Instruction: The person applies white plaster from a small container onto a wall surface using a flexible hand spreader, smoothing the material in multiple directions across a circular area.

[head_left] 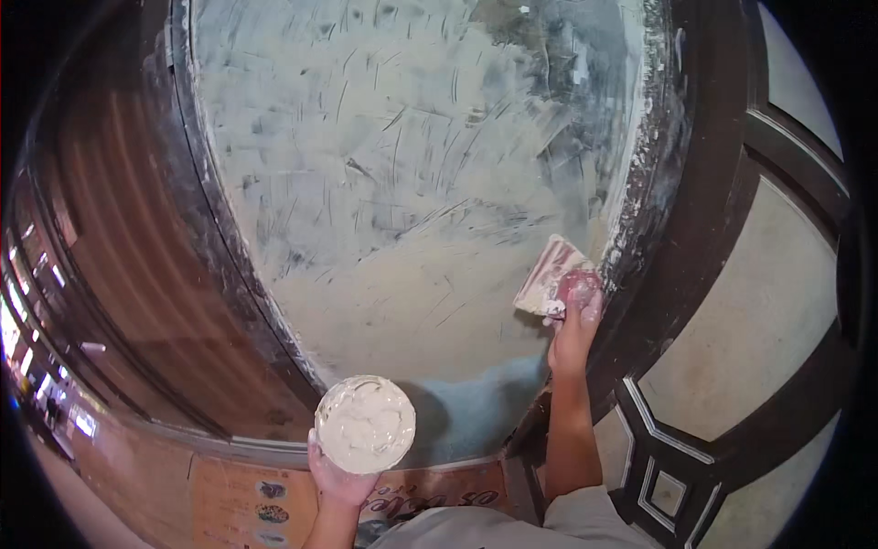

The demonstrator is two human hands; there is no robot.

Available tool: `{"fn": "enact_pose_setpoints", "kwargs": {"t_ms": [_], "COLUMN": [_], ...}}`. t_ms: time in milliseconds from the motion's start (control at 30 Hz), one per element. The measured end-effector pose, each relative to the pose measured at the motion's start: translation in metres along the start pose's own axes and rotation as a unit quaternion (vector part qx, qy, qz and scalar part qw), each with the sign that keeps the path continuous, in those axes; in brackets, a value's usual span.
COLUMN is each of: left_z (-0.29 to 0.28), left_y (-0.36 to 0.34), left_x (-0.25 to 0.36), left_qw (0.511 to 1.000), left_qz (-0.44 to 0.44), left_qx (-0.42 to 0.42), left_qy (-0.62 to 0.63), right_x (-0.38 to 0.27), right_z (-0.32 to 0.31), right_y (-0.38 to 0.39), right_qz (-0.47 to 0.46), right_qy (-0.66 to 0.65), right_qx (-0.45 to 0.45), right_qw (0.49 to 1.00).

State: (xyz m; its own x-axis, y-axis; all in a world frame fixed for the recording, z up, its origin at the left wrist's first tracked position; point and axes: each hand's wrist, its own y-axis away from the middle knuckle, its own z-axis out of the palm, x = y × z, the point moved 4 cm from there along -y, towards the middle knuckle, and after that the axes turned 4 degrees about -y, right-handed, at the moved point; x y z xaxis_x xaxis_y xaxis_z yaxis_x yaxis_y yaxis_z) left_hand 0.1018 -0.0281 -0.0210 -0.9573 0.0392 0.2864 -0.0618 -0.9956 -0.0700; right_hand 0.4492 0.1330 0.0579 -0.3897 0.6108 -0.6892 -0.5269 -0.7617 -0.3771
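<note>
My left hand (340, 478) is wrapped under and round a round tub (319, 433), held level at the lower middle. Thick off-white putty (368, 423) fills the tub, its surface smeared and wet. My right hand (582, 306), its fingers dabbed with white, grips a flat reddish putty spreader (547, 274) streaked with putty. The spreader is at the lower right part of a large panel (384, 220); whether its edge touches the panel I cannot tell. Greenish-cream putty with scratchy marks coats most of the panel, and a bluish-grey strip (466, 403) shows at its bottom.
Dark frame strips spattered with white run along the panel's left edge (215, 183) and right edge (645, 156). On the right stands dark moulding with pale insets (732, 311). To the left is a brown glossy surface (128, 247). A printed orange-brown sheet (233, 499) lies below.
</note>
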Motion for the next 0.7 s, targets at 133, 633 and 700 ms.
{"fn": "enact_pose_setpoints", "kwargs": {"t_ms": [133,633,700], "left_z": [0.019,0.029,0.034], "left_y": [-0.021,-0.030,-0.032], "left_x": [-0.019,-0.089,-0.093], "left_qw": [0.999,0.998,0.992], "left_qz": [-0.018,-0.024,-0.023], "left_qx": [-0.021,-0.042,-0.030], "left_qy": [0.039,0.050,0.120], "right_x": [-0.019,-0.020,-0.023], "right_z": [0.021,0.071,0.072], "right_y": [0.017,0.023,0.019], "right_qz": [0.071,0.064,0.074], "right_qy": [0.124,0.388,0.373], "right_qx": [-0.332,-0.593,-0.581], "right_qw": [0.932,0.703,0.720]}}
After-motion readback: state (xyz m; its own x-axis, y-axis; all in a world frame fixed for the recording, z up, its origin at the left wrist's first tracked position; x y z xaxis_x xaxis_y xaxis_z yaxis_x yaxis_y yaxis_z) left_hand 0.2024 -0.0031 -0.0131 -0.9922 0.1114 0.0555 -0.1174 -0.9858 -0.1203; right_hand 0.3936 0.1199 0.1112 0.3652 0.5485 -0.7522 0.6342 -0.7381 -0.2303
